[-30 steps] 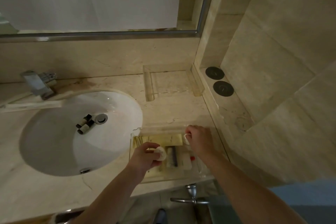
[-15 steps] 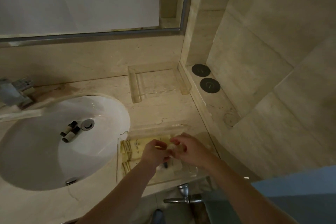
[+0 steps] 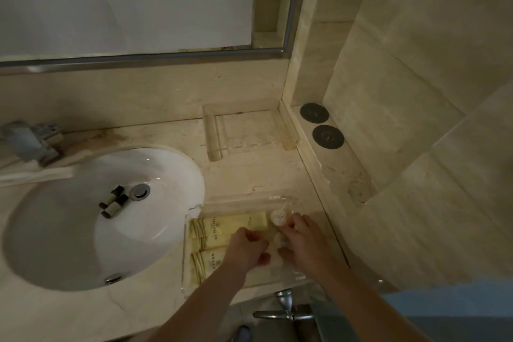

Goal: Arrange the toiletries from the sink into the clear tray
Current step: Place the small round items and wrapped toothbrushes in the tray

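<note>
Fingers (image 3: pixel 256 241) of the left hand (image 3: pixel 245 248) are curled inward over the middle of the clear tray (image 3: pixel 185 258), with the tips drawn together near a small pale item that is too blurred to identify; whether they actually grip it cannot be told. Fingers (image 3: pixel 288 226) of the right hand (image 3: pixel 302 244) are bent over the tray's right side, close beside a small round white toiletry (image 3: pixel 278 217) at the tray's far right corner and a second pale round piece (image 3: pixel 278 239) between the two hands, which they appear to pinch, though the view is soft at that point. Clear tray: on the counter (image 3: pixel 249 178), just right of the sink (image 3: pixel 69 244), at the counter's near edge. Pale yellow tubes (image 3: pixel 222 226) lie flat side by side in the tray's left part, their printed sides up, partly covered by the left hand and forearm. Two small dark-capped bottles (image 3: pixel 113 201) lie on their sides in the white sink basin, just beside the metal drain (image 3: pixel 139 191) and well apart from the tray. A second clear tray (image 3: pixel 213 133) sits bare at the back of the counter against the wall, and two dark round discs (image 3: pixel 320 125) rest on the ledge to its right.
</note>
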### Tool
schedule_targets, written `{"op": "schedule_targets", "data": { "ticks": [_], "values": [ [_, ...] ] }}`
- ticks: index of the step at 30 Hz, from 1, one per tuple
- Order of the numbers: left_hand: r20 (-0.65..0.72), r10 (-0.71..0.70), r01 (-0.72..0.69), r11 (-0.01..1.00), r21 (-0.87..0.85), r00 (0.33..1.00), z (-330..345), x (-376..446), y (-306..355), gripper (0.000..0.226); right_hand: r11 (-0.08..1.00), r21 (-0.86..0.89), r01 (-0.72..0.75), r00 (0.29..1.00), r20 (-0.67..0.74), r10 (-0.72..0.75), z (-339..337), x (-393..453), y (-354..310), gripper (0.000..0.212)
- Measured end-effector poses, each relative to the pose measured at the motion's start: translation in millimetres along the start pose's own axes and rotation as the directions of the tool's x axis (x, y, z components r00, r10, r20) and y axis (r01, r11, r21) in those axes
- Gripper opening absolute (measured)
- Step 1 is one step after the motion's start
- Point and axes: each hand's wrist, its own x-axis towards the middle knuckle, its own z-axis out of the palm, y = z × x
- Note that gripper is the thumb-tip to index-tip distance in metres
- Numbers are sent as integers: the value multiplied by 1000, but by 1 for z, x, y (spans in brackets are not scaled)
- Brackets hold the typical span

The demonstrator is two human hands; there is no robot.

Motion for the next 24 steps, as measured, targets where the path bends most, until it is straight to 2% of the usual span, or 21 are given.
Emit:
{"op": "schedule_targets", "data": {
  "ticks": [5, 9, 13, 15, 18, 24],
  "values": [
    [-15, 59, -59, 998, 19, 998, -29, -6, 10, 11, 998, -64, -28, 998, -50, 25, 0, 5, -3, 43],
    [-13, 96, -97, 994, -52, 995, -63, -10, 23, 10, 996, -81, -49, 998, -54, 45, -4, 8, -6, 44],
    [-32, 167, -169, 978, -119, 985, -114, -13, 39, 7, 996, -54, 65, 981, -180, -74, -15, 25, -22, 26],
    [-105, 187, -201, 968, -150, 977, -149, -17, 44, 5, 989, 13, 150, 957, -253, -142, -23, 47, -49, 20],
    [-234, 188, -238, 949, -207, 954, -205, -24, 47, 7, 956, 119, 269, 931, -285, -226, -31, 85, -108, 17],
    [-488, 105, -277, 914, -295, 866, -326, -44, 24, 11, 837, 361, 411, 912, -153, -382, -25, 145, -260, 18]
  ]
}}
